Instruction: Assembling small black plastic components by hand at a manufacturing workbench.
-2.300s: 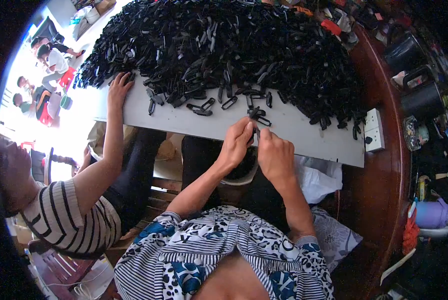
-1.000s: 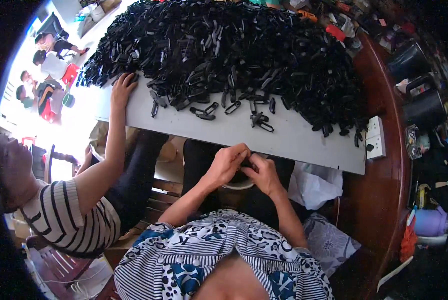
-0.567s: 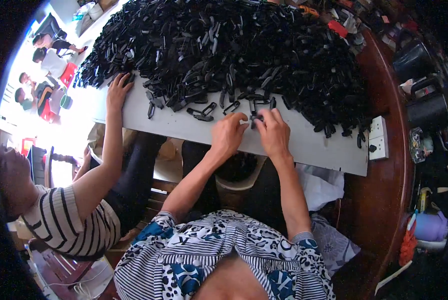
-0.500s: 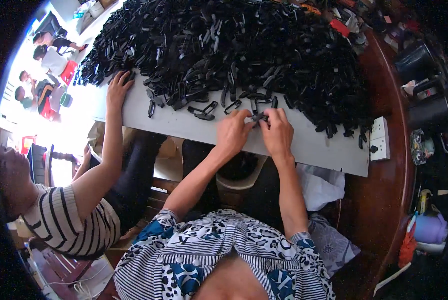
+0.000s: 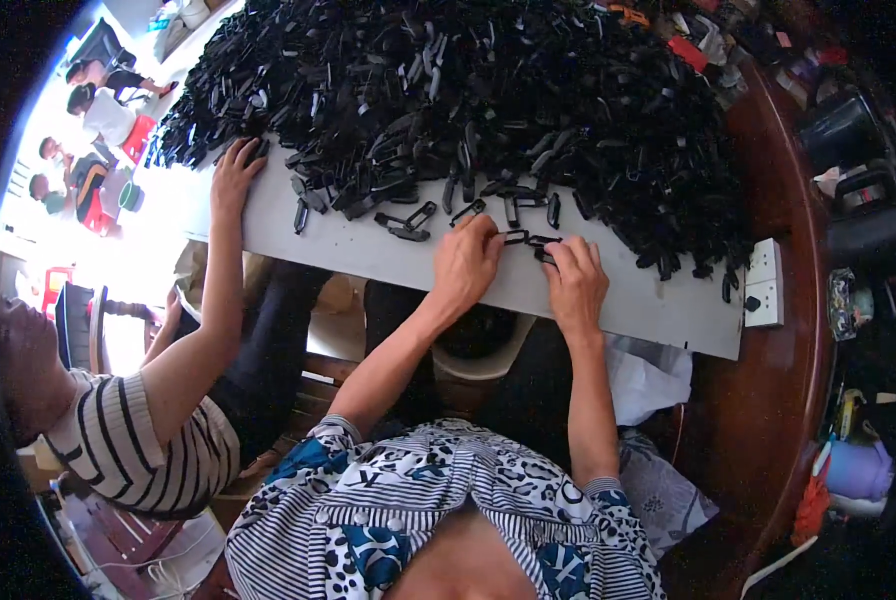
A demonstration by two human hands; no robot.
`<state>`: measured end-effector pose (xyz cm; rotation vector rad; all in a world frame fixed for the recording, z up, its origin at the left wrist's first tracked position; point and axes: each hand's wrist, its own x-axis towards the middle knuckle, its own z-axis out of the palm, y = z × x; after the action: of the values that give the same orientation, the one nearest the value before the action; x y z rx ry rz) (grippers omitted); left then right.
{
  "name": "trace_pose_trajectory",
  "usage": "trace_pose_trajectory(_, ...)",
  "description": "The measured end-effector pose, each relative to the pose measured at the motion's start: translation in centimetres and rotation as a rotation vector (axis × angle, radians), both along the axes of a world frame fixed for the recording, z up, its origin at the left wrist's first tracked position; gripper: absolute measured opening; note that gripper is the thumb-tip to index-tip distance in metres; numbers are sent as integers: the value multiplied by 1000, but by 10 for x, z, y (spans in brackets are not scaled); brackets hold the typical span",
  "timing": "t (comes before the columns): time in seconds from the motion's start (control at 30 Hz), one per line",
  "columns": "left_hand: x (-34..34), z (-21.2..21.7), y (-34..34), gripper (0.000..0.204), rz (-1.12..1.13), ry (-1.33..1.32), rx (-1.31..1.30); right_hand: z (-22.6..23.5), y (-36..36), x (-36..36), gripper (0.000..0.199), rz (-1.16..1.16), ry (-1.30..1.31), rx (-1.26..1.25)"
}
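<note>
My left hand (image 5: 466, 258) is closed, thumb and fingers pinching one end of a small black plastic frame (image 5: 515, 237) that sticks out toward the right. Close by, the fingers of my right hand (image 5: 579, 280) grip another black plastic piece (image 5: 544, 244), apparently an open-centred part like a clip. The two pieces lie near each other above the table's front edge. Several loose clips (image 5: 406, 222) rest just left of my hands, and a single one (image 5: 553, 210) lies beyond my right hand.
A wide heap of black plastic clips (image 5: 448, 100) covers most of the pale table (image 5: 318, 235). At left, a co-worker's hand (image 5: 236, 175) rests by the heap. A white power strip (image 5: 763, 283) sits off the right end. Below the table edge is a bucket (image 5: 478, 365).
My hands have moved apart; the right went rightward and slightly nearer me. The pieces that were together between my fingertips now show separately, one at each hand.
</note>
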<state>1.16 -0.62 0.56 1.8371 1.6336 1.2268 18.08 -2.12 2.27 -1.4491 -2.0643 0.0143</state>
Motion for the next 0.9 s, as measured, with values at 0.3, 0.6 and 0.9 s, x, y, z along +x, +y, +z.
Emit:
trace_pose_trajectory(0.3, -1, 1, 3, 15, 59, -71, -69, -3, 4, 11, 33, 22, 245, -15)
trace_pose_trajectory(0.6, -7, 13, -6, 12, 47, -241, -157, -5, 2, 5, 36, -2, 654, -253)
trace_pose_trajectory(0.9, -9, 13, -17, 12, 47, -184, -173, 7, -2, 13, 24, -376, -89, -308)
